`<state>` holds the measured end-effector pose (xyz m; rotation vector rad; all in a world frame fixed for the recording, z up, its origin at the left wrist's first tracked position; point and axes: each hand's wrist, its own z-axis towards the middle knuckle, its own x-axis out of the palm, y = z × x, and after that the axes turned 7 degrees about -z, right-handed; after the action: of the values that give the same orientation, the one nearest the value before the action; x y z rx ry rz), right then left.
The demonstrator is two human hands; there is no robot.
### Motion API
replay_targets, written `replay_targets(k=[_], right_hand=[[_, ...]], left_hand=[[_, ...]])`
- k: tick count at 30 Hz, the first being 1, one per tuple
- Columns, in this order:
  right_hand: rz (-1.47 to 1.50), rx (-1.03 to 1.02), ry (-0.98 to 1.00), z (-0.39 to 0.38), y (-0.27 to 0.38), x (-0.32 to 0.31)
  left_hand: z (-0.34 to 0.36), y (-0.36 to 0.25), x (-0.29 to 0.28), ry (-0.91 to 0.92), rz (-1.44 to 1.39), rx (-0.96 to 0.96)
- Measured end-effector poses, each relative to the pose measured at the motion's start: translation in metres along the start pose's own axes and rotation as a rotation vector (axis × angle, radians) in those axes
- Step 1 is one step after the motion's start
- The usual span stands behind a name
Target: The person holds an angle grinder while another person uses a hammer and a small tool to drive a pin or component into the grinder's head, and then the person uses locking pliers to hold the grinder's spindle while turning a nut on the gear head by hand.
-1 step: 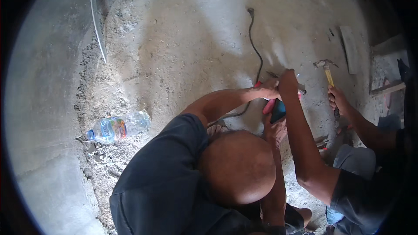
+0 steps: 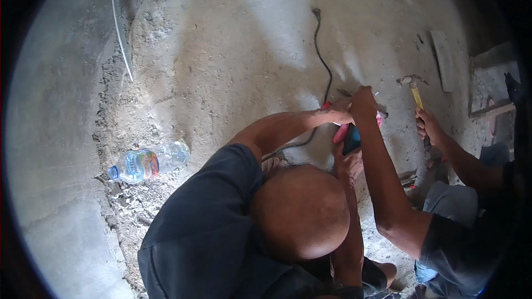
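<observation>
Neither my left hand nor my right hand shows. Below me a crouching person in a dark shirt point(image 2: 194, 227), bald head point(image 2: 299, 210) bent down, has a hand point(image 2: 338, 112) at the top of a teal-and-red object point(image 2: 352, 138), possibly a power tool, and another hand point(image 2: 348, 163) round its lower part. A second person at the right reaches one hand point(image 2: 364, 99) to the same cluster. That person's other hand point(image 2: 428, 124) grips a yellow-handled claw hammer point(image 2: 415, 92). What the fingers at the cluster hold is partly hidden.
A black cable point(image 2: 327, 72) runs over the rough dusty floor point(image 2: 210, 61). A plastic water bottle point(image 2: 145, 164) lies beside the smooth concrete strip point(image 2: 61, 133) on the left. A pale thin strip point(image 2: 121, 33) lies above it. Boards point(image 2: 441, 61) are at the right.
The whole view has shifted very slightly, with the scene sitting a few pixels higher and further left. The people's hands and tools look otherwise the same.
</observation>
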<state>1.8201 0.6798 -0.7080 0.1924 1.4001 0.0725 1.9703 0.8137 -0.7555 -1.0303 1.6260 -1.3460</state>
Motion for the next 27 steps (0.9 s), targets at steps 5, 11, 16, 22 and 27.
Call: replay_targets(k=[5, 11, 16, 22, 27], right_hand=[[0.008, -0.037, -0.134, 0.004, 0.006, -0.007], [0.044, 0.002, -0.051, 0.003, 0.009, -0.018], [-0.002, 0.006, -0.052, 0.002, 0.013, -0.022], [-0.041, -0.012, -0.092, 0.003, 0.012, -0.02], [0.021, 0.034, 0.011, 0.002, 0.011, -0.021]], left_hand=[[0.002, 0.004, 0.006, -0.066, -0.015, 0.251], [-0.012, -0.026, -0.006, 0.014, 0.123, 0.034], [-0.019, -0.038, -0.005, -0.034, 0.059, 0.107], [-0.018, -0.046, -0.009, 0.037, 0.21, 0.027], [-0.017, -0.042, -0.005, -0.038, 0.224, 0.114]])
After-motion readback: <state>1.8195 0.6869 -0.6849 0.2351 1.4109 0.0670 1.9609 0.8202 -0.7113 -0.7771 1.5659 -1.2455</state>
